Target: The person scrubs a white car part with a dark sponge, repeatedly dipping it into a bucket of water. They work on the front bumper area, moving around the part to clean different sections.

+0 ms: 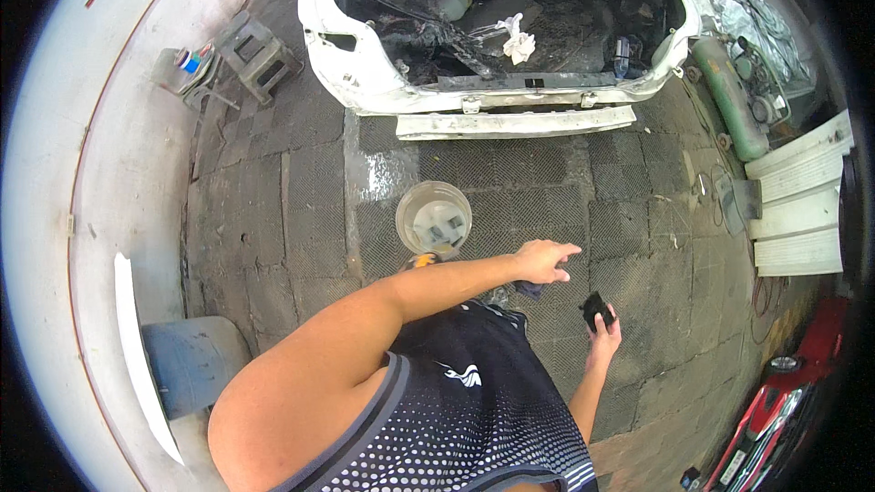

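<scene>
My left arm reaches across in front of my body, and my left hand (545, 261) hovers over the floor mats. Its index finger is stretched out and nothing shows in the hand. Lower and to the right, my right hand (604, 337) grips a small black pad-like piece (595, 310) between thumb and fingers; its exact kind is unclear. Left of my hands stands a pale bucket (402, 210) with cloudy liquid and several dark flat pieces inside. Just below my left wrist lies a dark bundle (529, 290), partly hidden.
Ahead is a white car body (365, 91) with an open trunk and a loose bumper beam (515, 124). Grey plastic stools (260, 55) stand at left, above a blue barrel (200, 360). A green air tank (729, 96), white panels (797, 210) and a red car part (770, 401) line the right.
</scene>
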